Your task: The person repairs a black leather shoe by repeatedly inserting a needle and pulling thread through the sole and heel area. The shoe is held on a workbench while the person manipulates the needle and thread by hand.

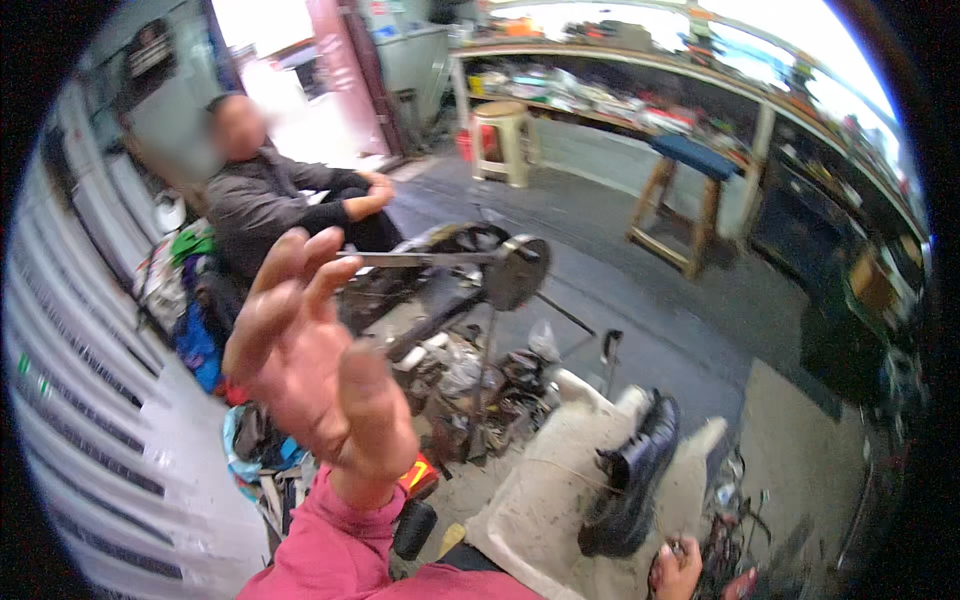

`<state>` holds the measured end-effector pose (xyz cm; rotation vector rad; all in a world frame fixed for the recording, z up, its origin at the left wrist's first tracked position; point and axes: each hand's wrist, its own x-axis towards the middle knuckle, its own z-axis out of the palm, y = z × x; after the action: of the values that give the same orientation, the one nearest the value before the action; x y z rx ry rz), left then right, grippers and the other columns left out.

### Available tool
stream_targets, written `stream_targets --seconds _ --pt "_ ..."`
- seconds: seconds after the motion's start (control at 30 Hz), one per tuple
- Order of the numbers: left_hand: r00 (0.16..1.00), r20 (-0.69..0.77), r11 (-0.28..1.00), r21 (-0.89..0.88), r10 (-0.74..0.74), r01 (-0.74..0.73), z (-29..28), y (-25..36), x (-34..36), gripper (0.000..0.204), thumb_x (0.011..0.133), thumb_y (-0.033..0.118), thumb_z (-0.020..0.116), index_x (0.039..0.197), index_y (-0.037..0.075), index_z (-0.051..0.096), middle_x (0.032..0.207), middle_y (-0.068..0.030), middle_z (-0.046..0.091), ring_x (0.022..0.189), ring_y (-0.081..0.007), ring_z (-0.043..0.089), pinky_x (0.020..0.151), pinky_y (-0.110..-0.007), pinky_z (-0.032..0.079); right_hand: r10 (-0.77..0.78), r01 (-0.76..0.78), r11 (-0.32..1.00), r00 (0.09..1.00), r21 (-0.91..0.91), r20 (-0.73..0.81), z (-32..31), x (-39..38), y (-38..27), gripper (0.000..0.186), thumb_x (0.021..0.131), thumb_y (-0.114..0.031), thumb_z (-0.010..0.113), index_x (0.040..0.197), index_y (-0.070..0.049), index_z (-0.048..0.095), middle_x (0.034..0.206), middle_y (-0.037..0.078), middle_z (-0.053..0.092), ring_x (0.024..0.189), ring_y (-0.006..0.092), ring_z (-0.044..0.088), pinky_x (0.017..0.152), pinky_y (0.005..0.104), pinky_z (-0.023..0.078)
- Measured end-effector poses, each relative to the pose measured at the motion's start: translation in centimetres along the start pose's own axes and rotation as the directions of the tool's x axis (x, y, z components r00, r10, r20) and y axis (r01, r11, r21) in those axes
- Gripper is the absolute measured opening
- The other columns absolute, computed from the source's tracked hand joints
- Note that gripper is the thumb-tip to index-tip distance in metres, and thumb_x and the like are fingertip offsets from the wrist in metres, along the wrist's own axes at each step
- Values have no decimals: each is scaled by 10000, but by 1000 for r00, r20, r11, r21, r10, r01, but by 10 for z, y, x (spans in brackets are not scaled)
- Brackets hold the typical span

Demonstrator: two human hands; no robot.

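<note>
My left hand [310, 370] is raised in front of me, palm showing and fingers spread, holding nothing; a pink sleeve covers the forearm. My right hand [678, 572] sits at the lower edge with curled fingers, partly cut off, right beside the toe of a black leather shoe [635, 480]. The shoe lies on a dirty white cloth [530, 500] spread across my lap. Whether the right hand holds anything is unclear.
A metal stand with a round plate and horizontal bar [515, 270] rises ahead over a heap of tools and scraps [470, 390]. Another person [270, 200] sits at the left. A plastic stool [503, 140], a blue-topped wooden stool [690, 190] and a cluttered workbench [620, 90] stand behind.
</note>
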<state>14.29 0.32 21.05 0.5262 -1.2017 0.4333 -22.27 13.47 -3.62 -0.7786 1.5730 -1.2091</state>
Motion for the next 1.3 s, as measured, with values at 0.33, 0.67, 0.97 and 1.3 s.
stream_targets --seconds 0.33,0.67,0.97,1.3 --pt "397 881 888 56 -259 456 44 59 -161 196 767 -11 679 950 59 685 1058 -146 647 1155 -372 577 987 -460 444 3 -3 999 1000 46 -11 -2 -31 -14 268 946 -113 590 1178 -4 512 817 8 545 610 48 445 520 216 350" --pt "54 997 946 31 -51 323 73 79 -212 252 787 125 739 1033 98 695 1195 -131 635 1317 -370 477 1140 -551 273 -38 45 984 998 170 -41 -4 -31 -27 313 976 -146 561 1252 -27 473 814 41 590 595 56 477 507 205 369" --pt "-95 994 963 68 -44 260 97 80 -235 152 792 141 726 939 157 760 1117 -65 675 1270 -325 515 1131 -602 239 0 -5 992 999 124 36 -21 -32 -41 326 968 -84 565 1281 -34 490 842 43 650 646 56 511 600 210 430" --pt "17 996 933 71 -82 354 89 70 -248 149 764 61 723 881 147 757 983 -23 711 1203 -294 574 1120 -575 275 49 -52 985 998 162 26 -24 -23 -29 316 967 -91 562 1273 -38 499 844 47 651 616 58 487 589 206 424"
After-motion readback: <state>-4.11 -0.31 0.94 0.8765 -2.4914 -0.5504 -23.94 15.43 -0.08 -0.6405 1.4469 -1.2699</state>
